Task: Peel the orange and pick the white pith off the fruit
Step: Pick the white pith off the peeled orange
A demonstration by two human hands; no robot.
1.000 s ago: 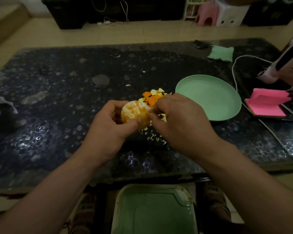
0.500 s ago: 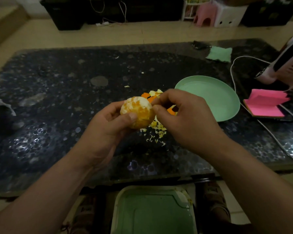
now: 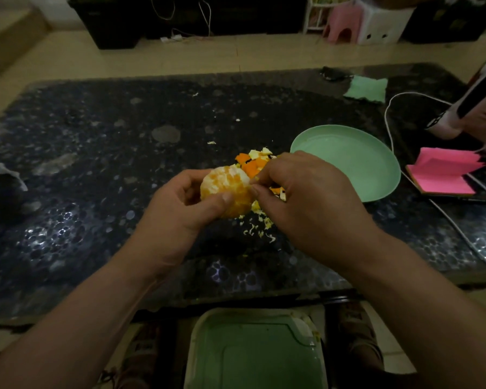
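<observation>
The peeled orange (image 3: 226,186), patched with white pith, sits in my left hand (image 3: 180,214), which grips it from below with the thumb across its front. My right hand (image 3: 309,203) is at the fruit's right side, its thumb and forefinger pinching at the pith there. Behind the fruit lies a heap of orange peel pieces (image 3: 253,161) on the dark table (image 3: 96,164). Small pale pith scraps (image 3: 258,228) are scattered below my right hand.
A pale green plate (image 3: 357,161) stands right of the peel heap. Farther right are a pink sticky-note pad (image 3: 443,178), a white cable (image 3: 390,119) and a pink-white appliance (image 3: 477,108). A green cloth (image 3: 366,89) lies at the back. A green-lidded bin (image 3: 256,352) sits below the table's near edge.
My right hand's fingers have come back onto the fruit's right side, pinching at it. The orange has turned a little in my left hand.
</observation>
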